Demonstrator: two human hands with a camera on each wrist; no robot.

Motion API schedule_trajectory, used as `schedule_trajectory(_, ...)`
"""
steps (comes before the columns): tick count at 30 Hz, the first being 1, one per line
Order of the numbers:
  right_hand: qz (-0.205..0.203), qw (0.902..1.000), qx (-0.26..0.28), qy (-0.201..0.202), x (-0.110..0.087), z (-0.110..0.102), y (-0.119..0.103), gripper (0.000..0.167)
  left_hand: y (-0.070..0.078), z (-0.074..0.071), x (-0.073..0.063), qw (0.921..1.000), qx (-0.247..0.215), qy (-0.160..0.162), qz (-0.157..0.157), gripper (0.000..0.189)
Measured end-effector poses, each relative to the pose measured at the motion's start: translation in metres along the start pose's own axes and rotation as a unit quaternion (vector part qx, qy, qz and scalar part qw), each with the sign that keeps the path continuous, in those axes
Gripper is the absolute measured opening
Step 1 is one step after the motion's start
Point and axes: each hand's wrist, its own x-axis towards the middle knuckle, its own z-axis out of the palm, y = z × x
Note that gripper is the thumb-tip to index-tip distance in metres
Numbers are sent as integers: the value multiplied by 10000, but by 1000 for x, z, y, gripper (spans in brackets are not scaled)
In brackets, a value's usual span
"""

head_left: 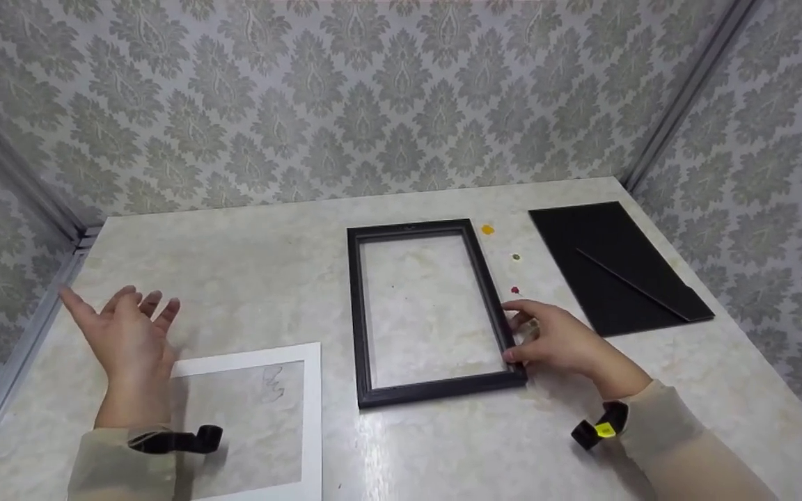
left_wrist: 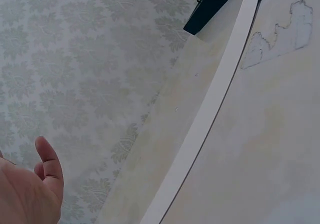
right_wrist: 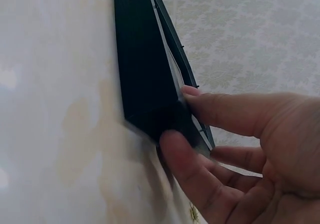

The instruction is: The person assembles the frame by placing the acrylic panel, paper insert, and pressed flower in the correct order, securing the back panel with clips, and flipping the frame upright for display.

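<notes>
A black picture frame (head_left: 359, 313) lies in the middle of the table. My right hand (head_left: 564, 341) grips its right side near the lower corner; in the right wrist view, fingers and thumb pinch the dark rail (right_wrist: 142, 53). At the left, my left hand (head_left: 129, 341) is raised above the table, palm up with fingers loosely spread, and holds nothing. Beside and partly beneath the left forearm lies a white bordered mat (head_left: 312, 417). Inside its border, near the upper right, shows a faint jagged-outlined patch (head_left: 274, 384).
At the right lies a black backing board (head_left: 582, 292) with a narrow strut (head_left: 631, 282) across it. Between frame and board are small pressed-flower-like bits: yellow (head_left: 488, 229), green-and-white (head_left: 516, 257) and red (head_left: 514, 290). Patterned walls (head_left: 401, 104) enclose the table.
</notes>
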Motion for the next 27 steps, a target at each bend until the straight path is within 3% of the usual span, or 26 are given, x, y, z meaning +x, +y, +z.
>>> schedule_trajectory(9,-68,9998,-185,-35,-4,-6,0,92,2,7,-8,9993,-318,-132,177,97)
schedule_trajectory(17,20,9999,-87,-91,-4,-7,-3,94,-2,22,-21,9975,-397,-480,343,91)
schedule_trajectory(27,4,9996,211,-201,-2,1,-3,94,-9,46,-43,9950,129,-800,588,91)
